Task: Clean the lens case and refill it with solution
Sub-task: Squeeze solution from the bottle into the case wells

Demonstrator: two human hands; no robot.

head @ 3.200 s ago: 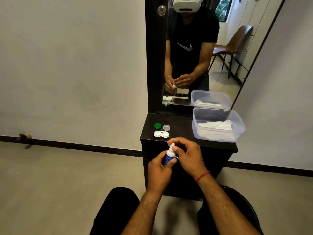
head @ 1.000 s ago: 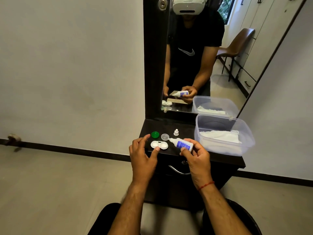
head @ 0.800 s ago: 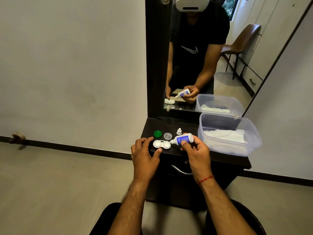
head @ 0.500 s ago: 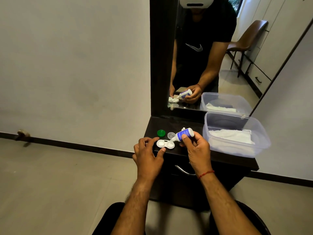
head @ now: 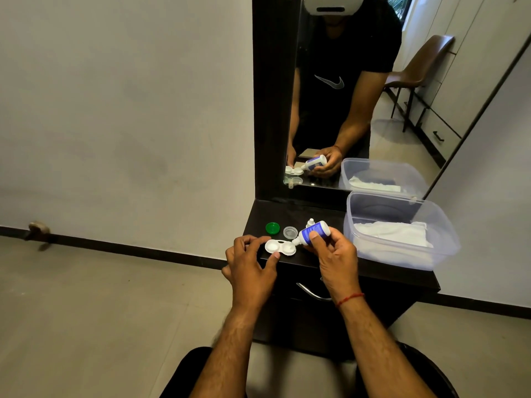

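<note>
A white two-well lens case (head: 280, 247) lies open near the front edge of the dark dresser top (head: 321, 214). My left hand (head: 250, 267) pinches the case's left well between thumb and forefinger. My right hand (head: 334, 255) grips a small blue-and-white solution bottle (head: 313, 231), tipped down to the left with its nozzle over the case's right well. Behind the case lie a green cap (head: 272, 228) and a clear cap (head: 290, 232). The bottle's small white cap (head: 310, 222) stands just behind the bottle.
A clear plastic tub (head: 402, 254) with white tissue inside fills the right side of the dresser top. A dark-framed mirror (head: 359, 96) rises at the back. A drawer handle (head: 311, 294) sits below the front edge. Grey floor lies left of the dresser.
The bottle was upright at my lap with both hands on it. Its cap now stands on the dresser, my left hand moved to the case, and my right hand tipped the nozzle onto the right well.
</note>
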